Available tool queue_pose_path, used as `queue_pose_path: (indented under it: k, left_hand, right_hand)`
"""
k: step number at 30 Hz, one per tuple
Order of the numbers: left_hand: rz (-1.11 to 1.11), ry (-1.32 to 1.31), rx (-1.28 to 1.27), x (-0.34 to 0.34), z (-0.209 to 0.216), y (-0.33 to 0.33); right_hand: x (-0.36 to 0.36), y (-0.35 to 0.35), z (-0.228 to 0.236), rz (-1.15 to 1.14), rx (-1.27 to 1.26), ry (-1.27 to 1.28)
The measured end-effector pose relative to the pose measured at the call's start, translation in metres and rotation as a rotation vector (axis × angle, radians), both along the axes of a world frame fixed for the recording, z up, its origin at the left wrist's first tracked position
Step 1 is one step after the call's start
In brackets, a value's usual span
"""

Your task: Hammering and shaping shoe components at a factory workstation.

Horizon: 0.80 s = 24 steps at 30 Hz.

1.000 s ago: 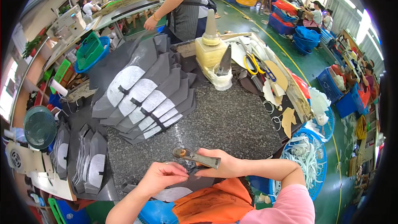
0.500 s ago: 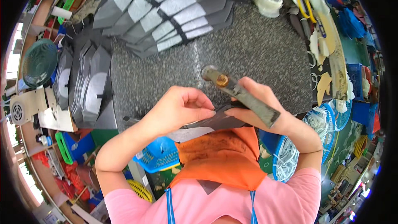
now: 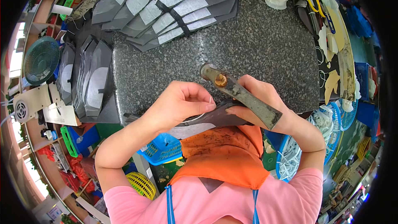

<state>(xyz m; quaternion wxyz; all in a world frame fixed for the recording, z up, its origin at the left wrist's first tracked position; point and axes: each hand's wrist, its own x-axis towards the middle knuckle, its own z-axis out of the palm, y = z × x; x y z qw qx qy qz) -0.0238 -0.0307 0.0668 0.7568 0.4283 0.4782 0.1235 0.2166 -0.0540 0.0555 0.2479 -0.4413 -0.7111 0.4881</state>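
At the near edge of the stone slab, a dark grey flat piece with a pale grey patch lies under both hands. My left hand is closed in a pinch on a thin white strip, whose end sticks up between thumb and forefinger. A hammer is in my right hand, its worn metal head slanting above the fingers; the handle is mostly hidden beneath. The thumb of that hand rests on the grey piece, near the left fingertips.
Overlapping grey pieces with black tabs lie across the far slab; more pieces stand at the left. Yellow-handled scissors and scraps lie at the right. Below are a blue basket of white strips and another blue basket.
The view has shifted slightly. The white strip's end now shows above my left fingertips. My right hand and the hammer stay in nearly the same place.
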Motion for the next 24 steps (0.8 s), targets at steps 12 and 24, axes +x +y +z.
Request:
queue_pose_path:
  k: [12,24]
  left_hand:
    - [-0.209,0.197,0.37,0.036,-0.001,0.009]
    - [-0.266,0.364,1.067,0.06,-0.059,0.012]
  right_hand:
    - [0.019,0.003,0.003,-0.041,0.038,-0.021]
    - [0.054,-0.002,0.025,0.038,0.072,-0.664]
